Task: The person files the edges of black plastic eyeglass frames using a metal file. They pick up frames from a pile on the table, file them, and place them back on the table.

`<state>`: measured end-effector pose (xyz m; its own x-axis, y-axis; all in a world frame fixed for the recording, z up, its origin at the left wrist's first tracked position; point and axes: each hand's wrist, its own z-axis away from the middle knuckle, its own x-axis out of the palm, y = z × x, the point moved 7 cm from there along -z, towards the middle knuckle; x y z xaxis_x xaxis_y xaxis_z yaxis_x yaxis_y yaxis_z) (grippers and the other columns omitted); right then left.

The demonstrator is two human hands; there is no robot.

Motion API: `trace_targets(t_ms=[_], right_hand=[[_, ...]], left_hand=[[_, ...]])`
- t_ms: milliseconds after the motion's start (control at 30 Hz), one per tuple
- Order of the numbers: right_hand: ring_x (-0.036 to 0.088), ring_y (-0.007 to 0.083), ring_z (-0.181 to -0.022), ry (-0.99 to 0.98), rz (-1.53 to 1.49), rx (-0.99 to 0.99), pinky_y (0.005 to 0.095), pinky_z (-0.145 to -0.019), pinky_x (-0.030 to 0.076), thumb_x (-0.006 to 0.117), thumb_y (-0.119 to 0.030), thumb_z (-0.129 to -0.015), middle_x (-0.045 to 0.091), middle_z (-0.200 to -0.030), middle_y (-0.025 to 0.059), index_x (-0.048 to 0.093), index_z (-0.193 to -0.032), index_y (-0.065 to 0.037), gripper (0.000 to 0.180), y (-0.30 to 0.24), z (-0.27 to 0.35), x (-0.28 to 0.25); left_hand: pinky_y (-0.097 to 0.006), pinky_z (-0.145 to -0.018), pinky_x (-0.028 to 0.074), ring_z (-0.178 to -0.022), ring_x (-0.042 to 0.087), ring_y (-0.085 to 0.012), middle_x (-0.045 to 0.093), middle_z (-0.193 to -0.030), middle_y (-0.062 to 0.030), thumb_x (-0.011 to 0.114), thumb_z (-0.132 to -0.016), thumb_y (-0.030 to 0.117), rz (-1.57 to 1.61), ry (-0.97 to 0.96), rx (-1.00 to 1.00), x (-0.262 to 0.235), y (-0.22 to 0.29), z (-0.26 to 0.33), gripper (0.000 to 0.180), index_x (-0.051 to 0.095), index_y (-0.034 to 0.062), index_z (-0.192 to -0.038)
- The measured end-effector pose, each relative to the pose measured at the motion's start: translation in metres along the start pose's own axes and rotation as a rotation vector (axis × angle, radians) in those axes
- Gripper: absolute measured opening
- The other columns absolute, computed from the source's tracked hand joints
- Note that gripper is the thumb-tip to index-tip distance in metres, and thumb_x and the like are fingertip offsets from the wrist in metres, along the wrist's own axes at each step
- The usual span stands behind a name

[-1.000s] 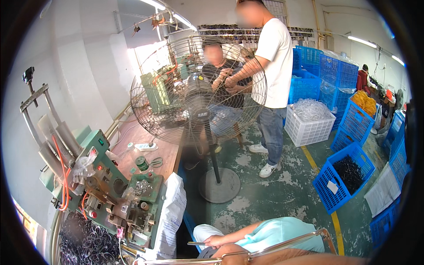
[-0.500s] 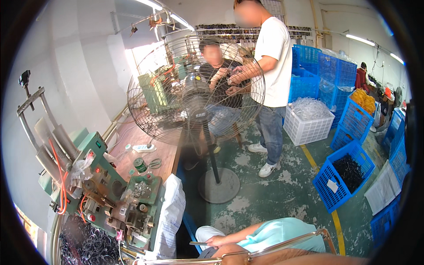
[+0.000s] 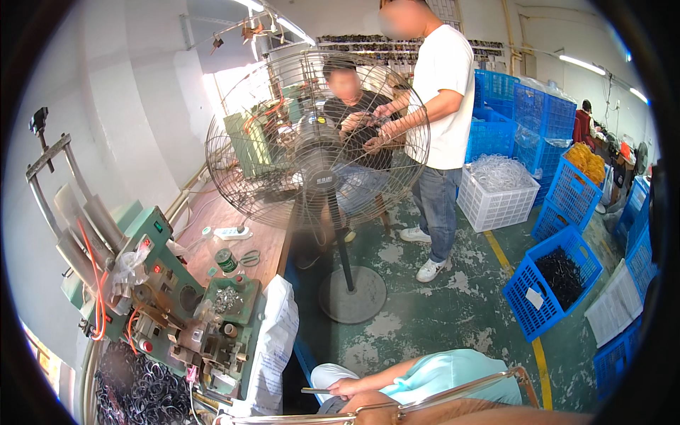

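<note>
Below the standing fan, near its round base, the wearer's right hand has its fingers curled about one end of a thin flat object, seen nearly edge-on; its kind cannot be told. The left hand does not show, so how it is placed or what it holds cannot be told.

Left of the fan runs a tabletop with a white power strip, a pair of scissors and a green container. Farther left of the fan stands a green machine, and a white sack hangs by its near side.

Behind the fan's cage, a seated co-worker in black and a standing one in a white shirt have their hands close together. Well right of the fan, a tilted blue crate holds black pieces.
</note>
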<state>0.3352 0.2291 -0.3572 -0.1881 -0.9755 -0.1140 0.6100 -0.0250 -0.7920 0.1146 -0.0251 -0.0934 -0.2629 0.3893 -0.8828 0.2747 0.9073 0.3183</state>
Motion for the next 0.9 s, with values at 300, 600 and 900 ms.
trace_targets(t_ms=[300, 600, 900], right_hand=[[0.045, 0.0086, -0.044, -0.009, 0.020, -0.009, 0.0245, -0.041, 0.037, 0.047, -0.032, -0.097, 0.055, -0.061, 0.0000, 0.051, -0.135, -0.029, 0.039, -0.007, 0.003, 0.001], [0.040, 0.0074, -0.041, -0.032, -0.029, 0.023, 0.0236, -0.037, 0.032, 0.046, -0.033, -0.098, 0.054, -0.062, -0.0012, 0.048, -0.137, -0.032, 0.039, -0.008, 0.008, 0.002], [0.037, 0.0058, -0.039, -0.056, -0.054, 0.098, 0.0228, -0.035, 0.030, 0.043, -0.034, -0.099, 0.052, -0.063, -0.0025, 0.042, -0.140, -0.035, 0.041, -0.003, 0.013, 0.001]], left_hand=[[-0.043, -0.062, 0.049, -0.073, 0.062, -0.0334, 0.064, -0.088, -0.0166, 0.057, -0.086, 0.027, -0.008, 0.004, -0.007, 0.000, -0.007, -0.001, 0.028, 0.061, 0.0026, -0.099], [-0.044, -0.062, 0.049, -0.074, 0.062, -0.0337, 0.064, -0.089, -0.0166, 0.056, -0.086, 0.029, -0.019, 0.006, -0.008, -0.002, -0.014, 0.000, 0.029, 0.061, 0.0034, -0.099], [-0.045, -0.062, 0.048, -0.074, 0.062, -0.0341, 0.064, -0.089, -0.0165, 0.055, -0.086, 0.030, -0.034, 0.007, -0.003, -0.004, -0.021, 0.003, 0.029, 0.061, 0.0041, -0.099]])
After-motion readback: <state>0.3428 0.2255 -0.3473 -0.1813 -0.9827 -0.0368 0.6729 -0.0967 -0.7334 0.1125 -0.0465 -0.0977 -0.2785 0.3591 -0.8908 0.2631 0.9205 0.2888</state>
